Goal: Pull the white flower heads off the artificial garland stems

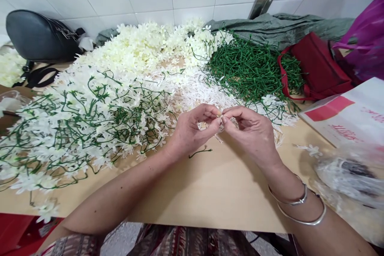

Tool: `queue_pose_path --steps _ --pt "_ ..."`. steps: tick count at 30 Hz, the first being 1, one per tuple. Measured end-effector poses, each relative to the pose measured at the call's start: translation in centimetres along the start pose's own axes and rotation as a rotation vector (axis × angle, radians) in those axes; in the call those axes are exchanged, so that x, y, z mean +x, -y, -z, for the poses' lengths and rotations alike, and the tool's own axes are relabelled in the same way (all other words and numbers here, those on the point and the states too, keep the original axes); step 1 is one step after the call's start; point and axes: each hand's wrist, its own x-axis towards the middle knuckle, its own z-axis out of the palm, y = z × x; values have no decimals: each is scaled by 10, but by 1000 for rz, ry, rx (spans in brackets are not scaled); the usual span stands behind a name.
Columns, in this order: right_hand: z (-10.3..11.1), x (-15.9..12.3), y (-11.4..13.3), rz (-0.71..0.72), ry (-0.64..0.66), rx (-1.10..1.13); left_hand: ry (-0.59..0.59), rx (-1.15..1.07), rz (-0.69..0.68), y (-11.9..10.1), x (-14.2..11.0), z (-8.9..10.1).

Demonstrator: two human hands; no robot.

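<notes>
White small piece [221, 117], pinched in left grip [192, 129] and right grip [254, 133], both nearly closed, green stem [200, 151] nearby

Left hand [192, 126] + right hand [252, 130] pinch tiny white piece [221, 116]; green stem heap [249, 68] beyond, white artificial flowers [99, 116] left.

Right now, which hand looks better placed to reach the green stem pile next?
Probably the right hand: the green stem pile lies just beyond it, while the left hand is nearer the white flower heap. Both hands pinch a small pale piece, so the right may need freeing first.
</notes>
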Motion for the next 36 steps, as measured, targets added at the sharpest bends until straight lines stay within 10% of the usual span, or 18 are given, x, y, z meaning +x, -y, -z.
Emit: queue_pose_path --steps 36 --pt "0 -2 -1 63 5 -134 -62 24 -7 1 -1 -3"
